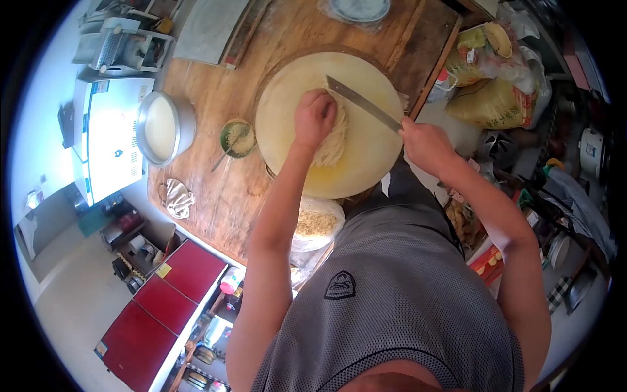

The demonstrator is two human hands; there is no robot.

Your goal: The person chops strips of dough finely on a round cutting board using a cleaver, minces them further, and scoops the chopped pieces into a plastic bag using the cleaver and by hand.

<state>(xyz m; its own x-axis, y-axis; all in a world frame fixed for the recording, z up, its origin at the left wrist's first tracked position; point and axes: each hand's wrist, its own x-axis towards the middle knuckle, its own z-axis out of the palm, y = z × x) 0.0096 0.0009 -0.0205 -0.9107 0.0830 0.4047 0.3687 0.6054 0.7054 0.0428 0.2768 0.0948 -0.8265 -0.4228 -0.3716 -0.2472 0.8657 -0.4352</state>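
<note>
Over the board (281,98), your right hand (424,145) gripped a long grey knife (366,104), pointing forward-left; your left hand (315,119) curled, grip unclear, by pale noodles (333,149) running toward you.

A red cabinet (157,302) stands near the table (219,189).

Looks steeply down and a little forward from head height, over the grey shirt (392,281) at the bottom of the frame. Faces the round board (282,124), just above centre, and takes in left hand (315,119) and right hand (426,146) at middling range, farther off than the shirt. Shows the wooden table (219,202) askew. Spreads fisheye-wide, bending straight edges, fading to black in the corners, and reaching from the red cabinet (157,307) at lower left to the yellow sack (490,103) at upper right.
</note>
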